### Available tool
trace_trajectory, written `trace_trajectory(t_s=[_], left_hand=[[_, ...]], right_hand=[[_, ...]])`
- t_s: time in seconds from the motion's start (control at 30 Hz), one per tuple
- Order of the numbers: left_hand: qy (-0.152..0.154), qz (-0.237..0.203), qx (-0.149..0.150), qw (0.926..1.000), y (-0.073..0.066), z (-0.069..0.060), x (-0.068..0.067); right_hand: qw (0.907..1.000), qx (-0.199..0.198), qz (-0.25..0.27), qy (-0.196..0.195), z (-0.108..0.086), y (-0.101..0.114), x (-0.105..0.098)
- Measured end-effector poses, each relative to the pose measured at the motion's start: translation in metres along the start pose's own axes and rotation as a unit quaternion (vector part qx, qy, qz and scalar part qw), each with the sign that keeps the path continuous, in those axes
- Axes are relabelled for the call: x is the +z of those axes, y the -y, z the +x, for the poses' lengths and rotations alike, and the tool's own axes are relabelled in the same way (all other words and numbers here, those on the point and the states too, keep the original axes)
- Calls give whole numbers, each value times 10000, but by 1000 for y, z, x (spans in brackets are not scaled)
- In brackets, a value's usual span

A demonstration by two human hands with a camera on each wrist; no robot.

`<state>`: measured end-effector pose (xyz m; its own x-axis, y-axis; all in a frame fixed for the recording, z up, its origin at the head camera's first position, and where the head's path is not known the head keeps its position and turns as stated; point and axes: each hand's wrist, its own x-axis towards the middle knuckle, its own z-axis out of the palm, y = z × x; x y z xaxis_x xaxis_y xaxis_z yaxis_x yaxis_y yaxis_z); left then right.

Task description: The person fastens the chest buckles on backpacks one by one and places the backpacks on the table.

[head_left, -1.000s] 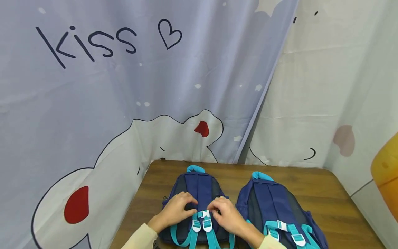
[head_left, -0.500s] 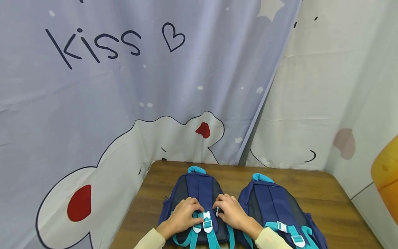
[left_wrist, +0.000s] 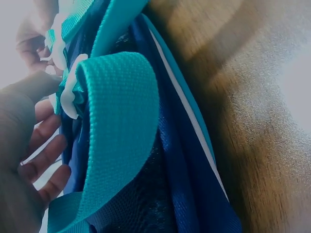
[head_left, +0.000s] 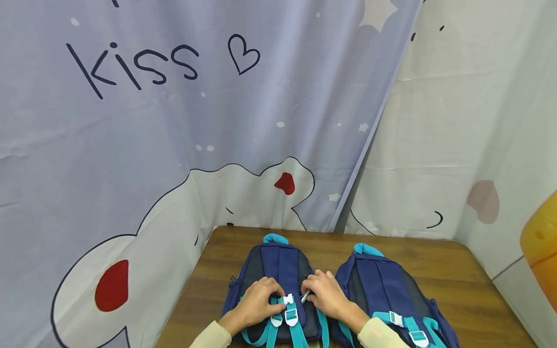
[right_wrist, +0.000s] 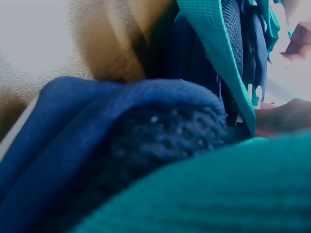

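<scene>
The left hand (head_left: 259, 299) has its grip pinched on the white buckle (head_left: 288, 299) of the near backpack (head_left: 280, 263). The right hand (head_left: 327, 296) grips a small white clip (head_left: 306, 296), just beside the buckle and apart from it. This backpack lies straps up on the bench (head_left: 439, 256), left of a second backpack (head_left: 383, 278).

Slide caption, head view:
Left hand and right hand at the parted white buckle of one backpack, a second backpack beside it on a table.
</scene>
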<state>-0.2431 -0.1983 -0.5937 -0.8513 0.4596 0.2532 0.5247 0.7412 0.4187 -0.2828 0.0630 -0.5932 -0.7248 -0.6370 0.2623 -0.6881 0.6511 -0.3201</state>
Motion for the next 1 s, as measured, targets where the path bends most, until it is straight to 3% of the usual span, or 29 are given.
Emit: trace_trajectory(t_s=[0.13, 0.27, 0.53, 0.73, 1.0], left_hand=[[-165, -476, -168, 9986, 1, -3, -2], [-581, -900, -228, 9940, 1, -5, -6], [-1246, -1793, -624, 9739, 1, -1, -22], [-1343, -2020, -845, 9664, 0, 2, -24], [-1318, -2110, -549, 9670, -5, 5, -17]], right_hand=[[9983, 139, 550, 153, 0, -2, -6], [9915, 189, 1249, 324, 3, -7, -17], [9762, 237, 2046, 674, 11, -21, -35], [9616, 297, 2610, 796, 14, -22, -34], [9562, 332, 2757, 924, 14, -15, -22]])
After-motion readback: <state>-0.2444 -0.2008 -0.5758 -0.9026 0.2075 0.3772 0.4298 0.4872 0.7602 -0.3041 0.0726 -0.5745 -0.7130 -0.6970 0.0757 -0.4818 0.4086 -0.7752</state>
